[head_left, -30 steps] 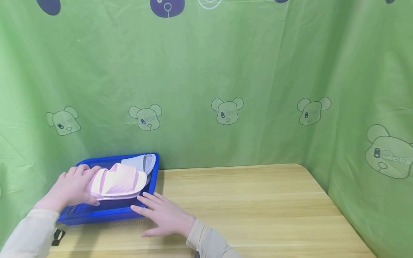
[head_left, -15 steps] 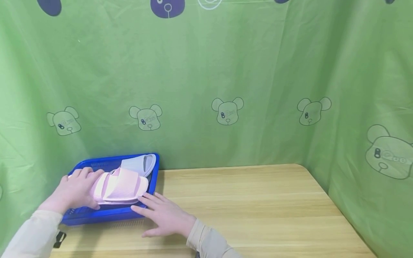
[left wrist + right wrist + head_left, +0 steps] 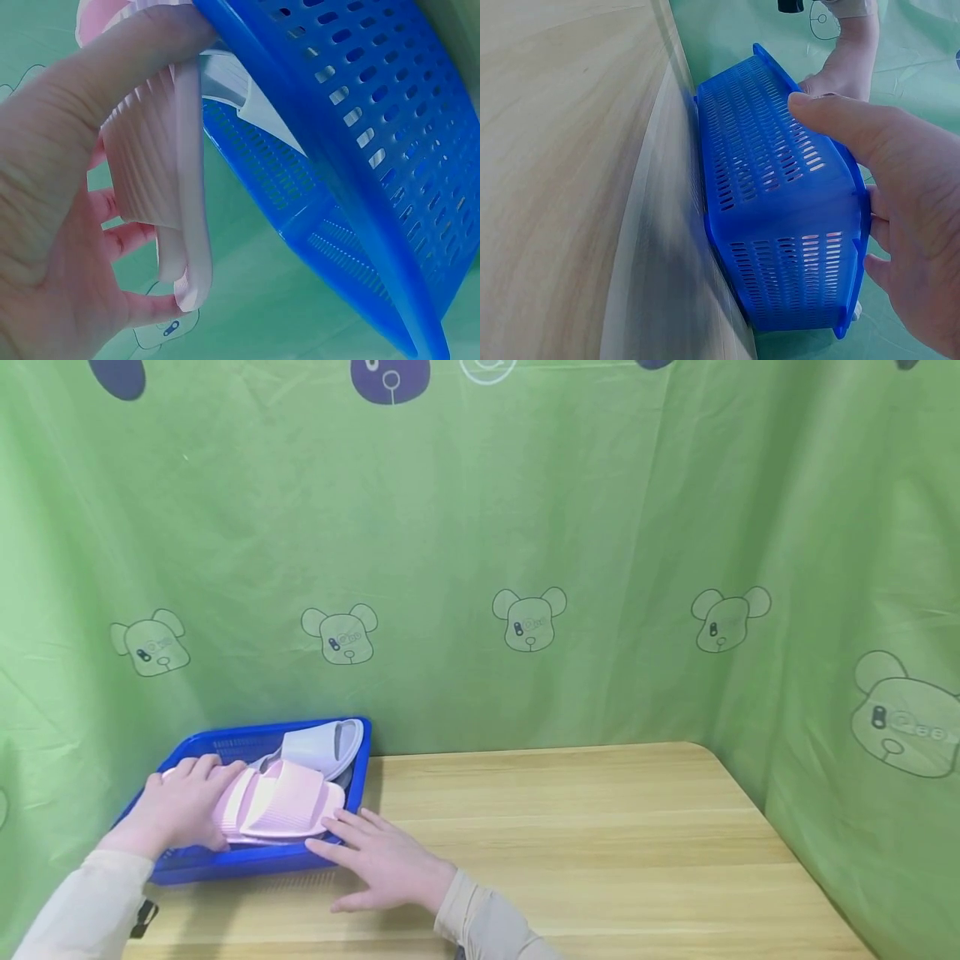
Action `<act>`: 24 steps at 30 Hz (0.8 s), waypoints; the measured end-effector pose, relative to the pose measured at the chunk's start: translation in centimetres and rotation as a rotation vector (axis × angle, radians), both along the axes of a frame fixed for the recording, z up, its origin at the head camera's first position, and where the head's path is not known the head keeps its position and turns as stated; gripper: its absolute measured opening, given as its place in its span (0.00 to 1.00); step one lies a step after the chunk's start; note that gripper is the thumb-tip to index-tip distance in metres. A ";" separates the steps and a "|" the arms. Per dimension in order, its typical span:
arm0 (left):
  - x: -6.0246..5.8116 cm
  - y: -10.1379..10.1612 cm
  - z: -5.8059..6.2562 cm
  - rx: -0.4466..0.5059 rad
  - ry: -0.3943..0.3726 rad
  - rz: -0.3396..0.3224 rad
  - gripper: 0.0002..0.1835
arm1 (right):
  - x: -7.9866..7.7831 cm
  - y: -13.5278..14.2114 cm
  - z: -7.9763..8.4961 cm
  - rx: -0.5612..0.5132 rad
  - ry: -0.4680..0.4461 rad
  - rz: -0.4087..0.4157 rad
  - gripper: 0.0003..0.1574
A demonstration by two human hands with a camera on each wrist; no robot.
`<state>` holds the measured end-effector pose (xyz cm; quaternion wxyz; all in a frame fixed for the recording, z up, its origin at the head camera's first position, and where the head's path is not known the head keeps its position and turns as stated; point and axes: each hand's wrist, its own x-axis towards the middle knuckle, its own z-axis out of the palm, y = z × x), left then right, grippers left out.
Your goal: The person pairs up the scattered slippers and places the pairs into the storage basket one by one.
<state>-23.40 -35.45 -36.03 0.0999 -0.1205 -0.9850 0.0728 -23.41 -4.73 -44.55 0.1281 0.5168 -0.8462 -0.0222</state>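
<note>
My left hand [image 3: 176, 806] grips a pair of pink slippers [image 3: 292, 797] at one end, its thumb on the near side. The pair lies level within the top of a blue plastic basket [image 3: 255, 862]. Behind them in the basket rests a light grey slipper [image 3: 311, 747], partly covered by the pink ones. My right hand [image 3: 386, 864] spreads its fingers over the basket's near right corner, fingertips close to the slippers' toe end. In the right wrist view its thumb [image 3: 832, 112] lies along the rim; whether it touches the pink slippers cannot be seen.
The basket stands at the left of a wooden table [image 3: 585, 843]. A green curtain [image 3: 450, 510] with bear prints hangs behind and on both sides. A small black object [image 3: 144, 917] sits by the left sleeve.
My left hand has moved slightly right and toward me, lowering the pink slippers into the basket's near side. More of the grey slipper shows now. The right hand has hardly moved.
</note>
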 end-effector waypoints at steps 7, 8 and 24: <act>-0.3 0.0 -0.3 0.013 -0.030 0.024 0.61 | 0.0 0.0 0.0 0.006 -0.020 -0.003 0.54; -0.3 0.1 -0.3 0.013 -0.029 0.020 0.60 | 0.0 0.0 0.0 0.004 -0.022 -0.003 0.54; -0.7 0.8 -0.5 -0.010 -0.036 0.005 0.60 | 0.0 -0.1 0.0 -0.012 -0.023 0.001 0.53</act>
